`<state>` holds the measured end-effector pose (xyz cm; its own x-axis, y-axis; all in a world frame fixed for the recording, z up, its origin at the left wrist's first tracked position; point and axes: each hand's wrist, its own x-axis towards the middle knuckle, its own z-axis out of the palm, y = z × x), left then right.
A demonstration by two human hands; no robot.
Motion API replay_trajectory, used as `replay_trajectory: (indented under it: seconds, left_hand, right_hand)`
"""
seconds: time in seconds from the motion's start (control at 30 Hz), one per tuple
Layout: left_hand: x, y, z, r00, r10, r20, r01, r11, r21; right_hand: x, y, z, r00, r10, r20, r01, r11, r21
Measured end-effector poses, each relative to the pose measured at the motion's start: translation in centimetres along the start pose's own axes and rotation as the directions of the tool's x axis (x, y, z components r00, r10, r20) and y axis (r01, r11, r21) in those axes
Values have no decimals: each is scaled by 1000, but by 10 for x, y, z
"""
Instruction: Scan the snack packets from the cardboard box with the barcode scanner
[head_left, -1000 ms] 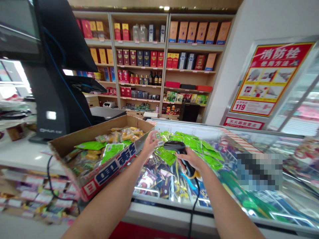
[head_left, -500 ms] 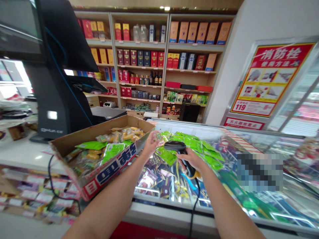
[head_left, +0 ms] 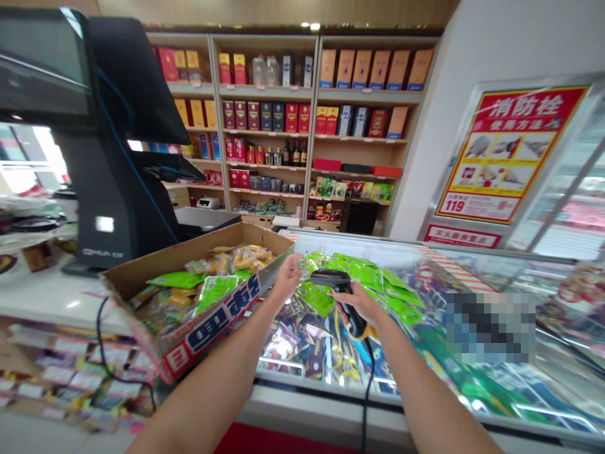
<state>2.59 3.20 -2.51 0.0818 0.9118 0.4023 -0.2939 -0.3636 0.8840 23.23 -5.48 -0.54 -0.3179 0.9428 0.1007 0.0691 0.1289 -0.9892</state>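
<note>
My left hand (head_left: 286,277) is closed on a small clear snack packet (head_left: 301,264) with some green print, just right of the cardboard box. Wrapped in my right hand (head_left: 360,304) is a black handheld barcode scanner (head_left: 331,277), its head pointing left towards the packet and its cord hanging down. Several bright green packets (head_left: 368,273) lie on the glass freezer top behind and beside the scanner. The open cardboard box (head_left: 208,343) to the left holds yellow snacks in clear wrappers (head_left: 241,258) and a few green packets (head_left: 216,291).
A black checkout terminal (head_left: 111,183) stands on the counter at left. Beneath the glass of the chest freezer (head_left: 283,384) are colourful wrapped goods. Shelves (head_left: 265,94) with boxes and bottles line the back wall. A red poster (head_left: 513,151) hangs at right.
The packet in my left hand has turned slightly and sits a little closer to my fingers. The scanner stays almost in place; the whole view has shifted slightly.
</note>
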Motion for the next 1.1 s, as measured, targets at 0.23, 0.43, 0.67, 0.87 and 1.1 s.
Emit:
replay_trajectory:
  seconds: [0.23,0.43,0.67,0.87,1.1]
  left_hand:
    - [12,58,-9,937,324,-128,-274,912,306]
    - [35,102,-30,788,484,-382,-254,819,514]
    - [6,72,-7,855,486,-182,-323,773,547]
    - [-29,17,43,993,-34,115,-55,726,685]
    - [-62,-19,107,976,-136,169,-64,562,825]
  right_hand:
    - [28,-44,24,999,-46,-7,46,999,1]
    - [48,-86,54,993,-111,37,112,992,-54]
    - [25,-74,31,994,-60,-87,60,998,5]
    - [-14,-42,-14,968,4,-252,6,999,38]
    - [-56,0,-52,912,92,-399,-8,979,206]
